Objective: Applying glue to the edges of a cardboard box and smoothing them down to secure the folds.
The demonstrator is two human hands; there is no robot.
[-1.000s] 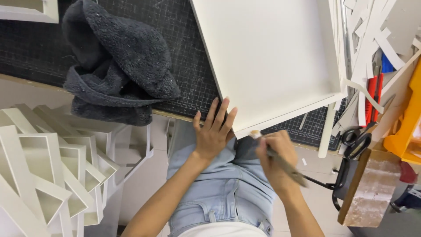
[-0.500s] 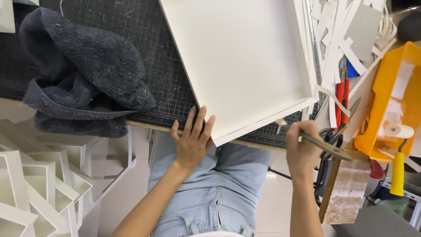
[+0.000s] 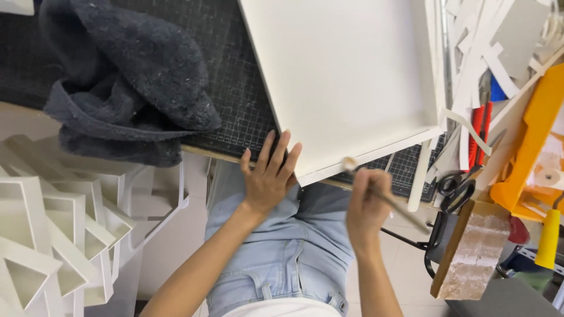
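Observation:
A large white shallow tray of foam board (image 3: 346, 76) lies on a black gridded cutting mat (image 3: 235, 100). My left hand (image 3: 269, 176) rests flat with spread fingers on the tray's near corner and the mat's edge. My right hand (image 3: 365, 206) grips a thin brush (image 3: 376, 191) whose pale tip touches the tray's near rim. My lap in light blue jeans shows below the table edge.
A dark grey towel (image 3: 129, 82) is heaped on the mat at left. White foam-board boxes (image 3: 53, 223) stack at lower left. At right lie white offcuts (image 3: 493, 47), red-handled tools (image 3: 479, 135), black scissors (image 3: 455, 188), a yellow tray (image 3: 531, 152) and a wooden block (image 3: 473, 252).
My right hand has moved left along the tray's near rim with the brush. The view has shifted a little; my left hand stays on the corner.

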